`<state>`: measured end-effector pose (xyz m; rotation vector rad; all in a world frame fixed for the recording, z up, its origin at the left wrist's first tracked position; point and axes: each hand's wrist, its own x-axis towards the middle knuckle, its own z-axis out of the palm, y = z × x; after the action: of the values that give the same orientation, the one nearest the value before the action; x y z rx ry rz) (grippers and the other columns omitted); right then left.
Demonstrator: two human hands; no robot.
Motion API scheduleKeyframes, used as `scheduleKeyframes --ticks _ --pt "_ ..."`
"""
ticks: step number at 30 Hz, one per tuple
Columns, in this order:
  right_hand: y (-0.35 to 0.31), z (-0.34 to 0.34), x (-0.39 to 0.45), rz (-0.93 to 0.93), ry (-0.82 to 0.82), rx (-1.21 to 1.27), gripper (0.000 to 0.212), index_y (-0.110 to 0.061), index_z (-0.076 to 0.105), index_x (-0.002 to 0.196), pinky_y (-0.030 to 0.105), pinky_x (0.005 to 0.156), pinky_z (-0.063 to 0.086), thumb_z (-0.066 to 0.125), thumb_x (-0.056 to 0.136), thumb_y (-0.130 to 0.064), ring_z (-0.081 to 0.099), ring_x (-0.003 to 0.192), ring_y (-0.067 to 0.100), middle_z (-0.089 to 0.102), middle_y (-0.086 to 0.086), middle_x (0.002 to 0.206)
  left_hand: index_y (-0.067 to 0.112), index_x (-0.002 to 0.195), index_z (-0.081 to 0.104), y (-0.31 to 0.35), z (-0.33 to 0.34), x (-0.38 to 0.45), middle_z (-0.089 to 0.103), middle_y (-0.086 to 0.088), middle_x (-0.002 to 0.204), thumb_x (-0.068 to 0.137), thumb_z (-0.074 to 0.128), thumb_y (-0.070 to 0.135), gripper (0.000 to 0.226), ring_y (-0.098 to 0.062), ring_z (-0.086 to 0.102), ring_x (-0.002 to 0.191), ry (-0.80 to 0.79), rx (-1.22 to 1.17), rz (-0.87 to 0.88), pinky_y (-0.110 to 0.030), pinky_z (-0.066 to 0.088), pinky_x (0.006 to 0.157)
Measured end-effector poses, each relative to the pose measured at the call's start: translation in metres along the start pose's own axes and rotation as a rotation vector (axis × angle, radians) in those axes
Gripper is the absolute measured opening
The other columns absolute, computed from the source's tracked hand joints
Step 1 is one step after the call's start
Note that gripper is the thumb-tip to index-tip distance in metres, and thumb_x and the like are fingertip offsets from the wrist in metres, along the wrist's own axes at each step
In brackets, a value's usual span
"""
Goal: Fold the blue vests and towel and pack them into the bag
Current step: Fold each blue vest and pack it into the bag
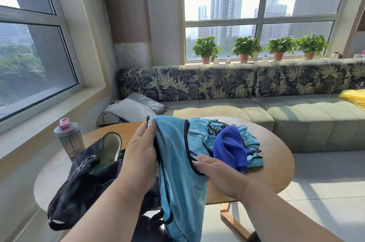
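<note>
I'm pinching a light blue vest (177, 162) with my left hand (138, 162) and gripping it with my right hand (219, 174) over the table (276, 162); towel (231, 148) lying behind, bag (83, 178) left.

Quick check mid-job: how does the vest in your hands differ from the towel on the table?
The vest is light blue with dark trim; the towel is plain deep blue. The vest is held up by the left hand and right hand, hanging past the table edge; the towel lies crumpled on other vests. Neither is folded yet.
</note>
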<state>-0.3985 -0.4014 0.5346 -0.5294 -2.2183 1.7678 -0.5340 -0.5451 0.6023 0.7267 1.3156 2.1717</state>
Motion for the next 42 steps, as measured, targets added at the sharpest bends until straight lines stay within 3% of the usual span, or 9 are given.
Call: scheduleKeyframes --ticks 5,8,11,16,20,27,33,36,42 --pt "0.006 -0.006 0.001 -0.151 0.183 -0.242 0.016 -0.021 0.064 0.095 0.014 0.073 0.040 0.078 0.092 -0.028 0.055 0.079 -0.007 0.064 -0.026 0.082 0.013 0.112 0.072 0.008 -0.005 -0.001 0.078 -0.008 0.107 0.112 0.045 0.028 0.031 -0.014 0.074 0.098 0.020 -0.041 -0.003 -0.029 0.059 0.083" --pt "0.003 -0.003 0.002 -0.246 0.290 -0.276 0.028 -0.024 0.054 0.086 0.011 0.091 0.041 0.082 0.087 -0.020 0.061 0.103 -0.005 0.071 -0.016 0.106 0.014 0.112 0.073 0.010 -0.006 -0.002 0.077 -0.011 0.113 0.112 0.045 0.030 0.033 -0.019 0.073 0.104 0.027 -0.073 -0.021 -0.040 0.054 0.098" --pt "0.001 0.003 0.004 -0.315 0.328 -0.410 0.027 -0.027 0.053 0.080 0.023 0.088 0.047 0.074 0.085 -0.011 0.060 0.091 0.004 0.067 -0.012 0.091 0.011 0.117 0.071 0.008 -0.007 -0.002 0.077 -0.011 0.116 0.112 0.044 0.029 0.033 -0.018 0.073 0.105 0.026 -0.084 -0.027 -0.034 0.058 0.091" --pt "0.005 0.005 0.004 -0.323 0.161 -0.619 0.033 -0.033 0.074 0.100 0.021 0.092 0.047 0.058 0.088 -0.007 0.061 0.099 0.001 0.065 -0.018 0.099 0.008 0.118 0.069 0.003 -0.007 -0.001 0.077 -0.010 0.110 0.112 0.044 0.027 0.033 -0.015 0.073 0.099 0.017 -0.068 -0.015 -0.024 0.061 0.080" --pt "0.006 0.007 0.004 -0.273 -0.005 -0.802 0.043 -0.026 0.076 0.110 0.034 0.092 0.050 0.043 0.088 -0.011 0.059 0.102 0.014 0.058 -0.010 0.104 0.010 0.113 0.070 0.003 -0.006 -0.002 0.076 -0.009 0.103 0.112 0.044 0.028 0.031 -0.013 0.073 0.091 0.020 -0.044 -0.019 -0.025 0.061 0.078" --pt "-0.003 0.010 -0.007 -0.060 -0.214 -1.037 0.028 -0.007 0.056 0.082 0.047 0.079 0.051 0.038 0.101 -0.018 0.051 0.085 0.030 0.058 0.010 0.092 0.009 0.118 0.070 0.008 -0.008 -0.004 0.073 -0.023 0.116 0.112 0.045 0.034 0.037 -0.027 0.070 0.104 0.034 0.039 -0.027 -0.049 0.052 0.099" --pt "0.000 -0.009 -0.006 -0.098 -0.014 -0.674 0.042 -0.024 0.061 0.082 0.041 0.077 0.048 0.049 0.095 -0.062 0.059 0.079 0.017 0.063 0.000 0.082 0.028 0.101 0.076 0.017 -0.040 0.018 0.070 -0.009 0.104 0.108 0.053 0.044 0.030 -0.027 0.061 0.096 0.228 0.103 0.031 -0.049 0.050 0.092" --pt "-0.004 -0.018 -0.005 -0.186 0.097 -0.505 0.027 -0.022 0.072 0.101 0.040 0.083 0.057 0.069 0.090 -0.047 0.069 0.086 0.011 0.074 -0.009 0.092 0.033 0.096 0.077 0.017 -0.055 0.027 0.070 -0.001 0.100 0.107 0.054 0.046 0.029 -0.022 0.059 0.095 0.285 0.141 0.032 -0.045 0.047 0.089" --pt "-0.024 -0.013 -0.005 -0.241 0.178 -0.360 0.025 -0.014 0.067 0.093 0.049 0.073 0.055 0.073 0.084 -0.037 0.058 0.071 0.013 0.070 0.012 0.087 0.024 0.098 0.070 0.023 -0.060 0.043 0.071 0.006 0.098 0.111 0.047 0.040 0.031 -0.015 0.064 0.088 0.370 0.180 -0.010 -0.032 0.052 0.077"
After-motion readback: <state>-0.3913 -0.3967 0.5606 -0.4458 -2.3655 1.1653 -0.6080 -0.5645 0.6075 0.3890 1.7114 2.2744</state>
